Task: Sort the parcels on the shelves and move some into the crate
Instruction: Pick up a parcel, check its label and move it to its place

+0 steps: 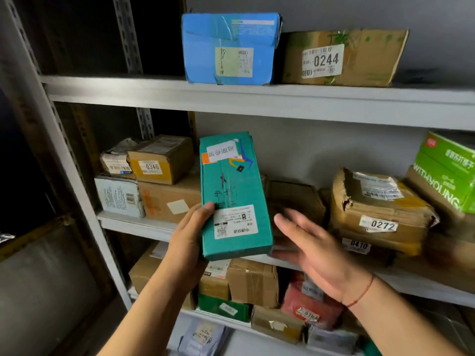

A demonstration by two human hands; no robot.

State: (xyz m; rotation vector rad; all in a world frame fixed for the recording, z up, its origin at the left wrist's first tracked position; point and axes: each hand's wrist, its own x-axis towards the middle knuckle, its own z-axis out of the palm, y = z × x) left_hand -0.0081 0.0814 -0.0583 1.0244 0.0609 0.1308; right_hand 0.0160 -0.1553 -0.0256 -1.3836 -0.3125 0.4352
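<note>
1. The top shelf (pixel 257 98) lies bare left of the blue box (pixel 228 48).
2. On the middle shelf (pixel 133 223), stacked cartons (pixel 164 181) left and the torn carton (pixel 380 211) right flank a gap.

Both forearms are bare, and a thin red string bracelet (pixel 359 294) circles the wrist of the right hand (pixel 318 250).

teal parcel (pixel 235 199) with white labels, blue box (pixel 230 48) up top, green carton (pixel 446 170), grey shelves (pixel 257 98)
</note>
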